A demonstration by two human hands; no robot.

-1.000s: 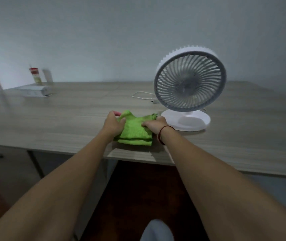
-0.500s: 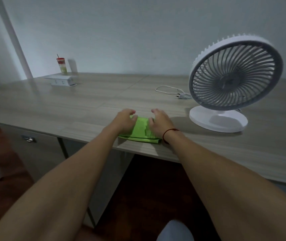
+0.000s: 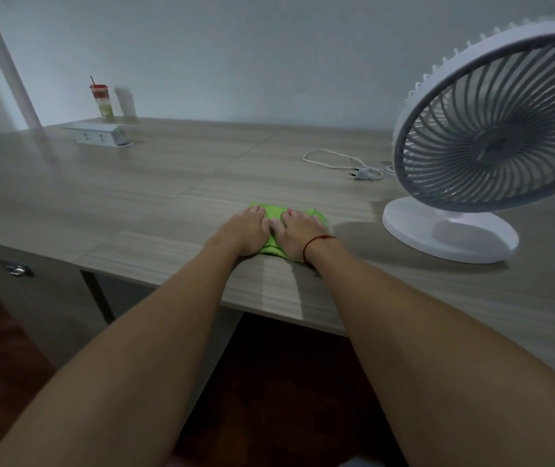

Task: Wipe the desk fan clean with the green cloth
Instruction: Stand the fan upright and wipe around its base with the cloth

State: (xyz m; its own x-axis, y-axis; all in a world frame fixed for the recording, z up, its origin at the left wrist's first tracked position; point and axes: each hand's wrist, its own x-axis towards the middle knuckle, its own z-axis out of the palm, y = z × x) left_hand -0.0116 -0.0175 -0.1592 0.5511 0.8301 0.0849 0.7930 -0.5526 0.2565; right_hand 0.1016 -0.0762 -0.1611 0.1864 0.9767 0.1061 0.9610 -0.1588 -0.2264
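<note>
wood desk (image 3: 168, 183), grey wall | both hands flat on green cloth (image 3: 271, 210) | desk fan (image 3: 491, 129) right

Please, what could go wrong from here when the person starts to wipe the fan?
The white desk fan stands upright on a small round base; pushing its grille may tip it. Its loose white cord and plug could snag. Both hands press the folded green cloth flat.

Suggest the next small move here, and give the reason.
Probably lift the green cloth with one hand and carry it right to the desk fan. Both the left hand and right hand press the cloth flat on the desk; it lies apart from the fan.
</note>
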